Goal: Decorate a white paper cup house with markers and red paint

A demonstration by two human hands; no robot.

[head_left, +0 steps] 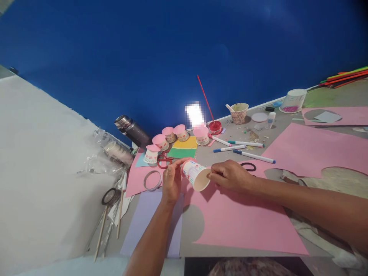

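Paper cup point(192, 171), its white side marked with coloured drawings, is held tilted between both hands in the head view, its open mouth facing roughly four o'clock and its pink-edged end toward ten. Taking the cup as the clock's centre, the right hand point(230, 175) comes in from three o'clock, fingers curled and pinching the rim of the mouth. At nine o'clock the left hand point(171, 184) lies against the pink-edged end, fingertips reaching along its far side; how firmly they grip cannot be told.

Below the hands, a pink sheet point(241, 226) with cut-out curves spreads from four to six o'clock, and a purple sheet point(152, 222) lies toward eight. A tape roll point(146, 180) rests at nine, red-handled scissors point(164, 165) near ten. Five pink-topped cups point(161, 145) stand in an arc from ten to twelve. Four markers point(254, 156) lie toward two, a glue bottle point(270, 121) beyond them.
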